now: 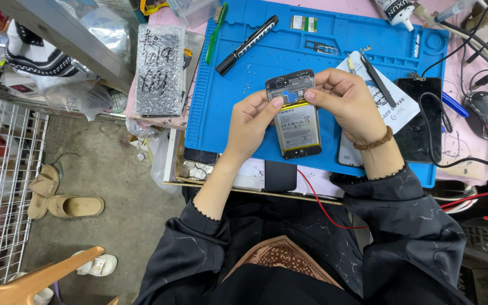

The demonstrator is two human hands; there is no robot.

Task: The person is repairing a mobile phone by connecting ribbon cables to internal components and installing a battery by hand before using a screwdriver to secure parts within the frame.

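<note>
Gripping an opened phone (295, 116) in left hand (251, 121) and right hand (343, 101), above blue mat (227, 107), black marker (247, 45), tweezers (377, 79) nearby

Taking the blue work mat (221, 113) as the landmark: at its middle lies an opened phone (293, 113) whose battery carries a white rectangular label (297, 125) with a yellow strip along its lower edge. Just off the mat's left edge stands a clear plastic bag holding a dark cracked screen (159, 70), its face scrawled with black marker. On the mat's right part lies a white printed paper sleeve (393, 101), and beside it a black phone screen (422, 118), dark and face up. Below the mat's front edge sits another small black screen (280, 176).
</note>
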